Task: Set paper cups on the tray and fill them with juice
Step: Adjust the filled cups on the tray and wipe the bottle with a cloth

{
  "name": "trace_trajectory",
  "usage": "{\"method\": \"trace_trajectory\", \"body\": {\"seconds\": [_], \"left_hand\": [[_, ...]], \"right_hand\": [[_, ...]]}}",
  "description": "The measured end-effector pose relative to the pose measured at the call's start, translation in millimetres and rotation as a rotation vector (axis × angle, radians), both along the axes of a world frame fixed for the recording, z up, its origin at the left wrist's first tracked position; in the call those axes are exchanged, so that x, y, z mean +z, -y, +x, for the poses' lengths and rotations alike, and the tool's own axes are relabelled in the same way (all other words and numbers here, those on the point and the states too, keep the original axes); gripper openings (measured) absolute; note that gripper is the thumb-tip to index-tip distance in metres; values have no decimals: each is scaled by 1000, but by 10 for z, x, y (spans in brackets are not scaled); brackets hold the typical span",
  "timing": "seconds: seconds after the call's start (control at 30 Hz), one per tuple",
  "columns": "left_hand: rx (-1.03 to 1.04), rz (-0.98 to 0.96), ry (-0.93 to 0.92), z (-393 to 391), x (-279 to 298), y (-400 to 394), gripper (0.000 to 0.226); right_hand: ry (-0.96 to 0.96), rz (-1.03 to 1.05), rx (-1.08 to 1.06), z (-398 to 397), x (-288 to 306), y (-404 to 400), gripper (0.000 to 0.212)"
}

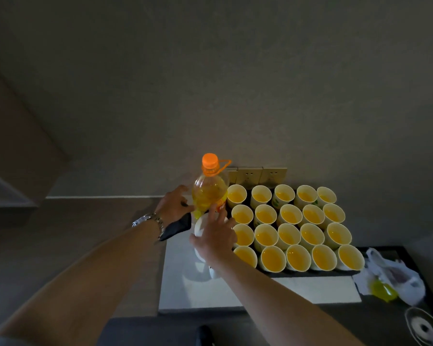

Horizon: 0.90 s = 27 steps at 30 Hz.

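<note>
Since every cup I can see has juice in it, I think my job is almost done. Closest to me, at the near edge of the counter (235,295), lies a white mat with nothing to fill on it. At the near right corner sits a plastic bag (395,283) with something yellow-green beside it.

A bit farther in, my right hand (214,236) reaches out with its fingers spread and mostly straight. The fingertips touch the lower part of the juice bottle (210,193). Under my palm there is something white, maybe spare cups, but I cannot tell what it is or if I hold it.

My left hand (174,204) is on the other side of the bottle, fingers bent around its side, so I am holding it steady. The bottle stands up straight at the left end of the tray (310,272), and its orange cap (209,161) is on. It has plenty of juice left in its upper part.

To the right, the paper cups (289,217) stand close together in four rows of five on the dark tray, reaching back to the wall. All twenty look yellow inside. I see no empty cup waiting. What seems left is only to put the bottle away.
</note>
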State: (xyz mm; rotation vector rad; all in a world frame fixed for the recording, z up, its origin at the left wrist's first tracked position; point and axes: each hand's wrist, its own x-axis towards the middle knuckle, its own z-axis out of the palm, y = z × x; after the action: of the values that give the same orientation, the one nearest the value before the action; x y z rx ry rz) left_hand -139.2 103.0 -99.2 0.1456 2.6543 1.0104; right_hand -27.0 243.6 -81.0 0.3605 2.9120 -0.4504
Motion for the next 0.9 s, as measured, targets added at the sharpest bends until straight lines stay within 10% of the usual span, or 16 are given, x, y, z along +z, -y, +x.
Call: {"method": "trace_trajectory", "body": {"seconds": [0.1, 0.27, 0.43, 0.9], "left_hand": [[97, -5, -136, 69, 196, 96, 15], [116, 92, -179, 253, 569, 150, 10], [141, 232, -137, 437, 869, 68, 11], [174, 379, -12, 820, 1326, -240, 19]], "right_hand": [[-58, 28, 9, 0, 51, -12, 104], [-338, 57, 63, -10, 251, -14, 65], [-319, -339, 158, -160, 394, -168, 21], [-306, -809, 320, -130, 783, -700, 5]]}}
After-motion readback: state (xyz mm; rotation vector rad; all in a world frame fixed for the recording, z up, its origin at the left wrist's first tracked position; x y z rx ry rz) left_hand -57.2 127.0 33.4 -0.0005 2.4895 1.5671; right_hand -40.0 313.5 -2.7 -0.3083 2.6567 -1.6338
